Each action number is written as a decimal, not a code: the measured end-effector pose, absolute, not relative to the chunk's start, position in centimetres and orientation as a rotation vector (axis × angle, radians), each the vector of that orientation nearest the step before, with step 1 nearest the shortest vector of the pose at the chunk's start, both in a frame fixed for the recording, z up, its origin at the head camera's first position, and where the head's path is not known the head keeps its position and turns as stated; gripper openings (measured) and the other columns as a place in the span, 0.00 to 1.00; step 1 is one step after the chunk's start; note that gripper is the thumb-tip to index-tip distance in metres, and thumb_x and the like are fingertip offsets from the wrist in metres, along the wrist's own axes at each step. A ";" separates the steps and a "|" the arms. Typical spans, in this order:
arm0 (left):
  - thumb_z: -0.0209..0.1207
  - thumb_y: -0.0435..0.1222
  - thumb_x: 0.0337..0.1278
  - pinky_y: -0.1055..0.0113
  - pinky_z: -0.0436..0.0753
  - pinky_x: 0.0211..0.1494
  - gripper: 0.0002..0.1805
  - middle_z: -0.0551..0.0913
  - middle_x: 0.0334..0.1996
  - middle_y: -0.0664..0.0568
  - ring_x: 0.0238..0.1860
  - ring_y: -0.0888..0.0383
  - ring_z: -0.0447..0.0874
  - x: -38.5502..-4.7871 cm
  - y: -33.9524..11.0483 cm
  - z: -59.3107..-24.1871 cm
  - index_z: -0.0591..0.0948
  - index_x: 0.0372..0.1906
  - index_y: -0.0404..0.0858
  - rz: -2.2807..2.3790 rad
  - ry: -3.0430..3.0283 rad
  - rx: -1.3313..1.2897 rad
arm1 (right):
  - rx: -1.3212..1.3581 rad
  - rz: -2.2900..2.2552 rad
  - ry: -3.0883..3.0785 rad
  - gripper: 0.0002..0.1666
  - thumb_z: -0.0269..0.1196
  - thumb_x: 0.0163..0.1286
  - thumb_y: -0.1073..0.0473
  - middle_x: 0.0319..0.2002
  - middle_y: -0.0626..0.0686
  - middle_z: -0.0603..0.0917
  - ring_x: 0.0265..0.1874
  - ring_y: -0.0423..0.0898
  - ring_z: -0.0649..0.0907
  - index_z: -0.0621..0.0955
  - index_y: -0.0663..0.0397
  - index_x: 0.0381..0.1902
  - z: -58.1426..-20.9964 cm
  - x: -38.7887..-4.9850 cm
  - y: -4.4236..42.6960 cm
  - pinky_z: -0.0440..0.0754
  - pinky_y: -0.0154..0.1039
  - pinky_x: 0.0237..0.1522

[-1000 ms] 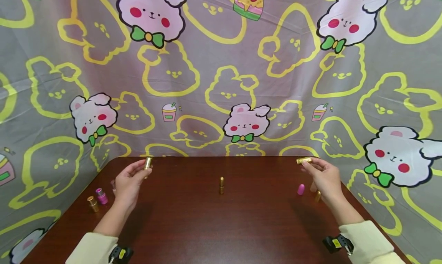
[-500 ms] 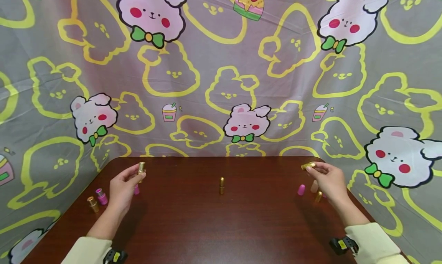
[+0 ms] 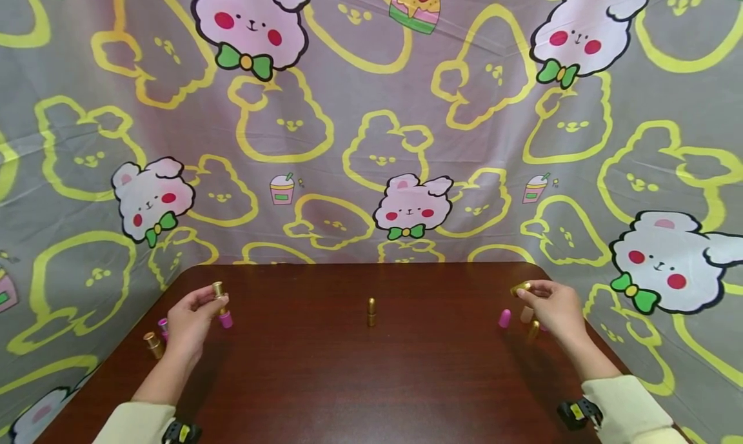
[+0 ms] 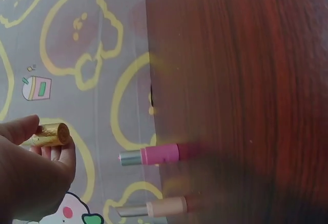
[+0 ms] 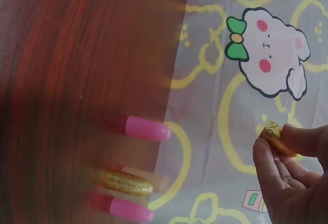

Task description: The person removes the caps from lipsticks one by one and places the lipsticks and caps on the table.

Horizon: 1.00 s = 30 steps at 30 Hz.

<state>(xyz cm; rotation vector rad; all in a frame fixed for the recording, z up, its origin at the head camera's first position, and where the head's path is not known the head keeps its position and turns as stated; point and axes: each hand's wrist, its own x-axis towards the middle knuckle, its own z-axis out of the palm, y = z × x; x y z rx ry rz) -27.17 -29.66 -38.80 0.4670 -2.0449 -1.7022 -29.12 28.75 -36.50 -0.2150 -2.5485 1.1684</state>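
In the head view my left hand pinches an uncapped gold lipstick tube, held upright above the table's left side. My right hand grips a gold lipstick cap, tilted, over the right side. In the left wrist view, the thumb and fingers are round the gold tube; an uncapped pink lipstick and a peach one stand on the table nearby. Lettering shows on the gold cap in the right wrist view. Below that hand are pink caps, a gold cap and a peach cap.
A gold lipstick stands upright at mid-table. An uncapped gold lipstick and a pink one stand by the left edge, the pink partly behind my hand. A patterned cloth hangs behind the brown table.
My left hand has moved left and down with the gold tube, uncovering a pink lipstick beside it. My right hand has shifted right and slightly down with the gold cap, uncovering the peach cap.
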 end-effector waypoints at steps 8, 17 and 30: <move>0.65 0.33 0.58 0.79 0.73 0.33 0.21 0.76 0.31 0.62 0.34 0.66 0.72 -27.5 -30.9 -39.9 0.76 0.54 0.26 -1.560 -2.104 0.542 | -0.136 1.029 -2.611 0.20 0.65 0.66 0.56 0.37 0.64 0.86 0.33 0.54 0.82 0.81 0.71 0.44 -37.5 -29.5 29.7 0.77 0.39 0.26; 0.65 0.32 0.56 0.78 0.73 0.28 0.19 0.79 0.38 0.45 0.32 0.63 0.72 -27.7 -31.7 -40.8 0.77 0.49 0.25 -1.411 -2.169 0.600 | -0.120 1.039 -2.701 0.20 0.65 0.66 0.57 0.24 0.53 0.86 0.25 0.48 0.82 0.79 0.72 0.44 -38.1 -29.8 30.2 0.74 0.41 0.23; 0.64 0.32 0.56 0.65 0.71 0.34 0.19 0.78 0.43 0.30 0.44 0.41 0.75 -27.6 -32.0 -41.2 0.76 0.49 0.23 -1.286 -2.264 0.616 | -0.103 0.996 -2.754 0.15 0.66 0.64 0.61 0.28 0.61 0.86 0.19 0.48 0.80 0.80 0.72 0.39 -39.5 -30.2 30.9 0.72 0.41 0.21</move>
